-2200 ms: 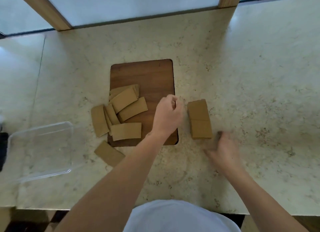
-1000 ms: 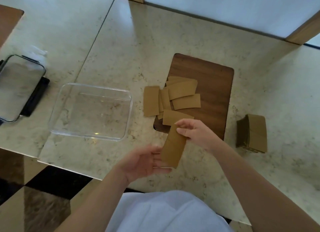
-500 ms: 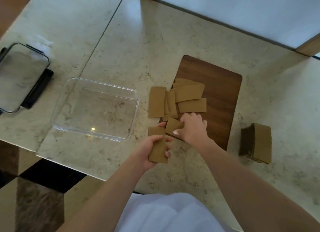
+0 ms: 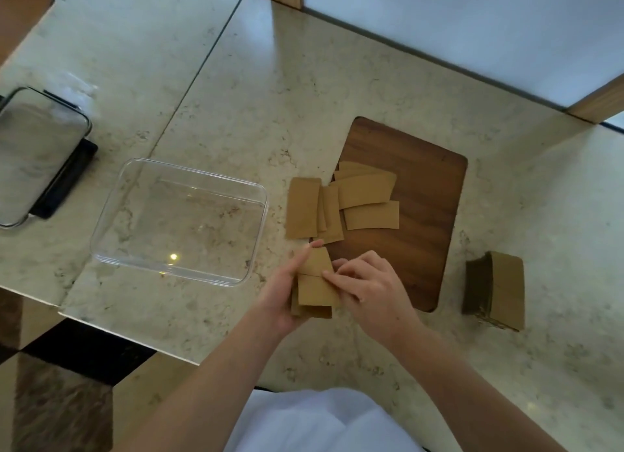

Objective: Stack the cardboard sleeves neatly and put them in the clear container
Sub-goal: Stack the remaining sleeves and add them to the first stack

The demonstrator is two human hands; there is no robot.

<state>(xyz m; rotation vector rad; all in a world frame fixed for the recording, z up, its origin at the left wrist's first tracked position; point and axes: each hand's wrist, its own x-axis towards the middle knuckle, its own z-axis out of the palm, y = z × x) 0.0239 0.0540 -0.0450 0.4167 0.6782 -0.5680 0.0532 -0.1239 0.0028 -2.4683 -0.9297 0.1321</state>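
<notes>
Fingers (image 4: 332,276) of your right hand (image 4: 368,284) press a second cardboard sleeve (image 4: 312,264) onto the one your left hand (image 4: 280,299) clasps beside the clear container (image 4: 111,215). Light, stiff, slippery: pinch long edges. Finished stack (image 4: 503,289) sits right.

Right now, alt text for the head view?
Both hands, left hand and right hand, hold a few cardboard sleeves together above a marble counter. More loose sleeves lie across a wooden board, a neat stack sits at right, and the clear container at left holds nothing.
</notes>
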